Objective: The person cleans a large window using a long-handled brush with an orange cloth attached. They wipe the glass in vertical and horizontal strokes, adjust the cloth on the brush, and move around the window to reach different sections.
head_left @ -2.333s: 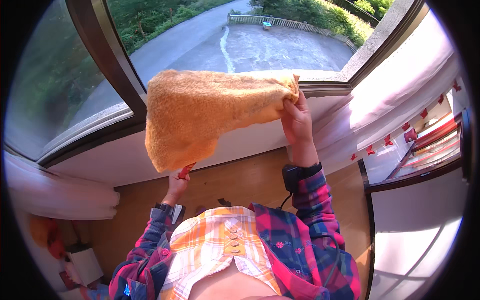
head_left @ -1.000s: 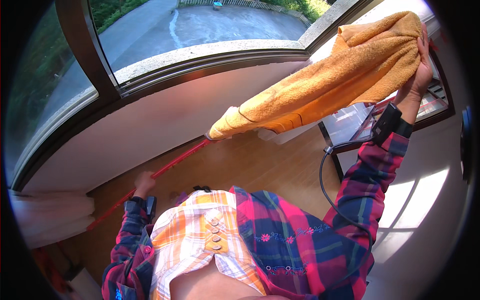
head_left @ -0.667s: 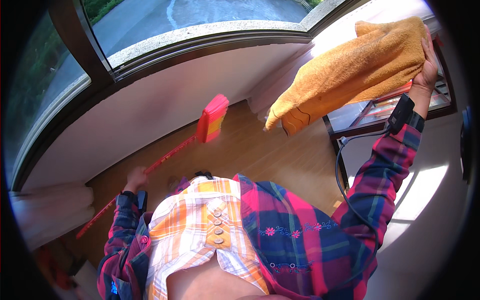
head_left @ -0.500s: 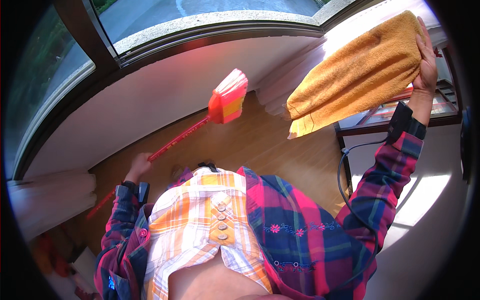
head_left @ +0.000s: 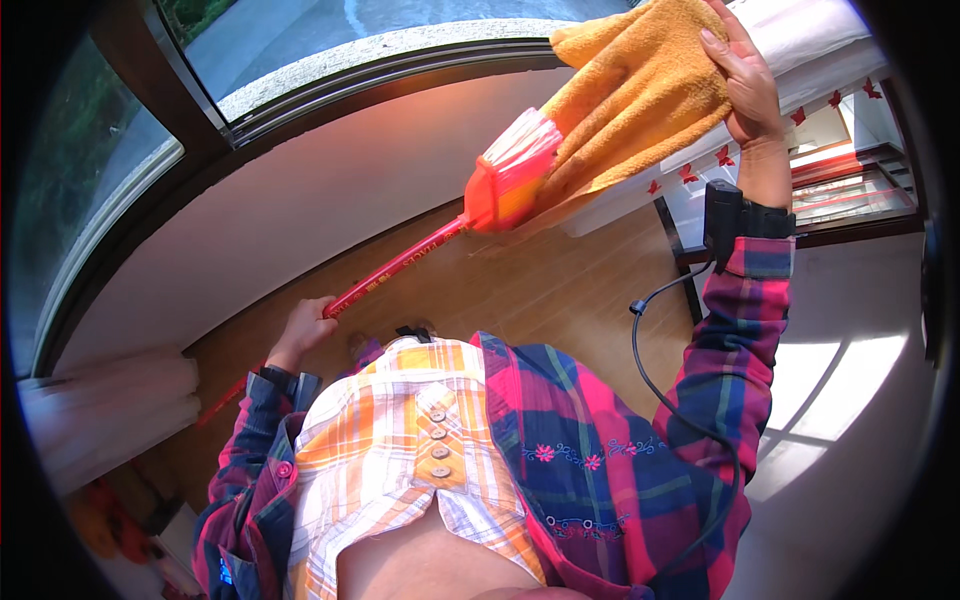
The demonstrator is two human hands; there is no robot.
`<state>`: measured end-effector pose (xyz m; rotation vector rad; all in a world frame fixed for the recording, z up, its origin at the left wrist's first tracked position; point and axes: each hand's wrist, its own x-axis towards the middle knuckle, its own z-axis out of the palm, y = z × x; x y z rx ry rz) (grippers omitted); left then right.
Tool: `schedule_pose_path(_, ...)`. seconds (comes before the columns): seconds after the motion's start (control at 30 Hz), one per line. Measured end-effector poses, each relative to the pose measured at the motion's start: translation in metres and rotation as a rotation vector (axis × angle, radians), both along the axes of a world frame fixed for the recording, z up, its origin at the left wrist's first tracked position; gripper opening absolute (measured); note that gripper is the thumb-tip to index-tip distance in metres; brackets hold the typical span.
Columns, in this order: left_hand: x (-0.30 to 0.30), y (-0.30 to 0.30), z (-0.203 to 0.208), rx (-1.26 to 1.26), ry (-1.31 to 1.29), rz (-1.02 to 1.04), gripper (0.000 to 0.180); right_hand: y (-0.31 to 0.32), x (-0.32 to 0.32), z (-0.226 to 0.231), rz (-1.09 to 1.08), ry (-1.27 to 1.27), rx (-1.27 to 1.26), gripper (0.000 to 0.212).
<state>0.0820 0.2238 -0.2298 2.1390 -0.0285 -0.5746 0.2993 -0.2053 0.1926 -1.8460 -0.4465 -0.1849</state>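
My left hand (head_left: 304, 330) is closed around the red handle of a broom (head_left: 500, 195), whose head with pale pink bristles points up and away to the right. An orange towel (head_left: 640, 100) hangs spread from my right hand (head_left: 748, 85), which grips it by its upper right edge, thumb on the near side. The towel's lower part lies behind the broom head, and whether they touch I cannot tell. Its far left corner overlaps the window sill in view.
Ahead runs a dark-framed window (head_left: 390, 90) above a white wall. White curtains (head_left: 125, 405) hang at the left and far right. A dark-framed glass cabinet (head_left: 850, 195) stands at the right. Below is a wooden floor (head_left: 430, 290). A cable (head_left: 640, 350) loops from my right wrist.
My right hand has swung left with the towel, bringing it behind the broom head. The broom has shifted slightly right, its bristles a little higher.
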Motion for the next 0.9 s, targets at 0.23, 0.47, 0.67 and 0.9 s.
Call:
schedule_pose_path(0.23, -0.005, -0.011, 0.020, 0.077, -0.074, -0.003, 0.028, 0.046, -0.001, -0.005, 0.287, 0.126, -0.037, 0.056)
schedule_pose_path(0.47, -0.003, -0.020, 0.003, -0.163, 0.182, 0.123, 0.020, 0.086, -0.032, 0.005, 0.303, 0.137, -0.340, 0.056)
schedule_pose_path(0.67, 0.004, -0.027, -0.001, -0.240, 0.123, 0.178, 0.014, 0.100, -0.047, 0.007, 0.447, -0.310, -0.472, 0.052)
schedule_pose_path(0.9, 0.038, -0.052, 0.022, -0.459, 0.099, 0.214, 0.006, 0.178, -0.093, -0.051, 0.455, -0.521, -0.635, 0.065)
